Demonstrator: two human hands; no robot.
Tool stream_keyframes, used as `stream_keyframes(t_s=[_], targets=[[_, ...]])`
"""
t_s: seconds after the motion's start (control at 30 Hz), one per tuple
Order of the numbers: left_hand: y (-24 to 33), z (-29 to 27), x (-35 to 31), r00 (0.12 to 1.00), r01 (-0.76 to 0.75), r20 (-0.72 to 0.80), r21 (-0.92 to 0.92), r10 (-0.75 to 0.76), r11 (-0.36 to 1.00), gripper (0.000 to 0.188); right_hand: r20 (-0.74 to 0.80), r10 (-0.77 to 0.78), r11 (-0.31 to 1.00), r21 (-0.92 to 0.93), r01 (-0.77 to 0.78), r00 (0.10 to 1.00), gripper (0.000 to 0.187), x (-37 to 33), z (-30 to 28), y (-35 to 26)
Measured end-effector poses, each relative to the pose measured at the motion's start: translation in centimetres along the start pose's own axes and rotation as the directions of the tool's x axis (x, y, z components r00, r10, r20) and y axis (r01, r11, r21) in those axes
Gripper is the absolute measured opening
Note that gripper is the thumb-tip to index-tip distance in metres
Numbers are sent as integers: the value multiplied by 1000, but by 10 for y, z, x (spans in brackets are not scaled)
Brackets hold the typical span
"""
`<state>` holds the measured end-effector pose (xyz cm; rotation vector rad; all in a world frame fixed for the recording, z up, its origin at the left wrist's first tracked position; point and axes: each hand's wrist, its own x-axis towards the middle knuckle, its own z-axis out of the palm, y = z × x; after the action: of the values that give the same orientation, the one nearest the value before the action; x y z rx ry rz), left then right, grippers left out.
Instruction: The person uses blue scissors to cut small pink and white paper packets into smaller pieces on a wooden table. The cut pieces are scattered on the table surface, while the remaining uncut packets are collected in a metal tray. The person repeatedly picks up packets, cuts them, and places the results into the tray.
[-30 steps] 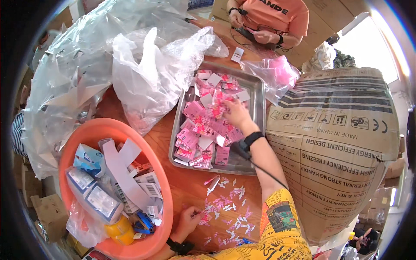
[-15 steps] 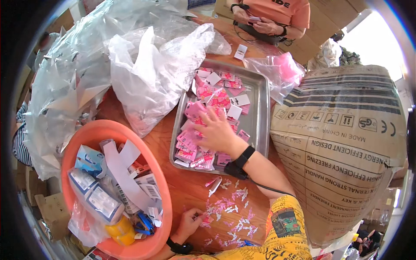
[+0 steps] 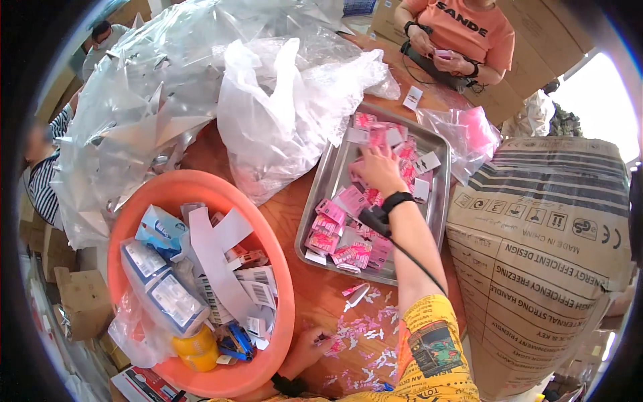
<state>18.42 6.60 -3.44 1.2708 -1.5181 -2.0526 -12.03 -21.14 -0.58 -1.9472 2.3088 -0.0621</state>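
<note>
My right hand [image 3: 382,172] reaches into a metal tray [image 3: 307,224], fingers stretched out over a heap of small pink printed cards [image 3: 351,201]. Its fingertips touch cards in the tray's far half, some of which lie white side up. By the near rim of the orange tub, my left hand [image 3: 310,350] rests low over the table, fingers drawn together; whatever is between them is too small to make out. Beside it, small pink and white paper cut-outs [image 3: 372,335] lie scattered on the wooden table. A larger white-and-pink strip [image 3: 356,297] lies just below the tray.
The orange tub [image 3: 284,301] at left holds packages, paper strips and blue pens. White plastic bags [image 3: 268,114] lie behind it. A big cardboard box [image 3: 529,268] stands right of the tray, near a pink-filled clear bag [image 3: 475,130]. Across the table, a person [image 3: 462,40] handles a small pink item.
My right hand has moved farther up the tray, toward its far end, and pink cards have shifted with it. My left hand stays near the scattered cut-outs. The whole view has shifted.
</note>
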Motion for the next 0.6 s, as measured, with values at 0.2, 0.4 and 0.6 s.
stream_keyframes(t_s=[0.2,0.4,0.6], targets=[[-20,6,1,996,-91,-8,-18,91,996,14,-98,-97,991,-106,86,991,57,-28,-7,30],[-21,7,2,998,-65,-17,-121,63,990,15,-253,-348,925,64,374,903,12,-60,-22,24],[-14,4,2,1000,-21,15,-69,23,997,14,-411,203,906,422,-12,889,14,-7,0,64]])
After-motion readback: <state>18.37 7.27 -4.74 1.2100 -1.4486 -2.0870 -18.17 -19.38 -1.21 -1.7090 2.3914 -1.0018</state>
